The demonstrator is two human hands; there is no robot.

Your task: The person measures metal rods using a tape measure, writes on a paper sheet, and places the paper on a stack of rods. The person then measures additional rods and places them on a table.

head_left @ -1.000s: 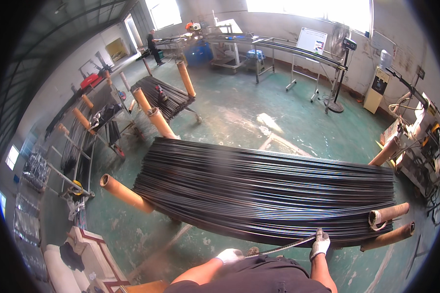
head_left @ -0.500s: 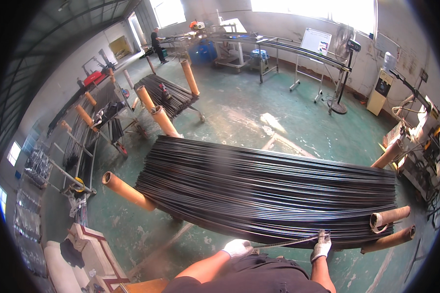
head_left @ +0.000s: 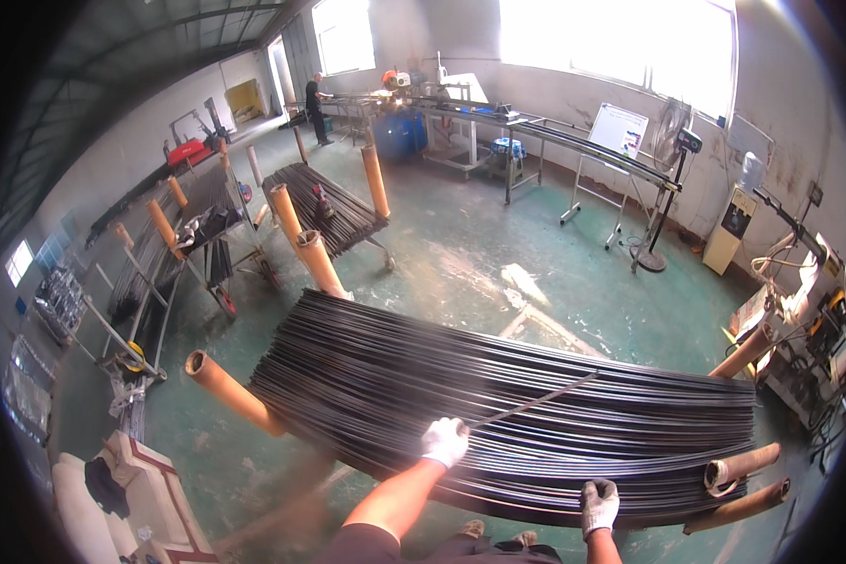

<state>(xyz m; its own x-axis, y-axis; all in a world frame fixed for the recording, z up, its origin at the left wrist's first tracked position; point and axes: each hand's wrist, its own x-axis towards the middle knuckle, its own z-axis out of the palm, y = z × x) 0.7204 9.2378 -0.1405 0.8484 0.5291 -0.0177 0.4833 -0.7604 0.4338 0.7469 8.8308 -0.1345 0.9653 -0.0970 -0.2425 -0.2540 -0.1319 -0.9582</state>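
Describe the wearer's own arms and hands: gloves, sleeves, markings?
Left hand and right hand wear whitish gloves ending near the wrist; the right looks greyer over the fingers. Both visible forearms are bare. A dark sleeve shows on the left arm. No markings or cables discernible.

A rack (head_left: 230, 393), mostly hidden beneath its load, stood on the scuffed green floor (head_left: 620, 305) and bore long black rods (head_left: 517, 446), laid roughly side by side between tan cardboard tubes (head_left: 320, 263).
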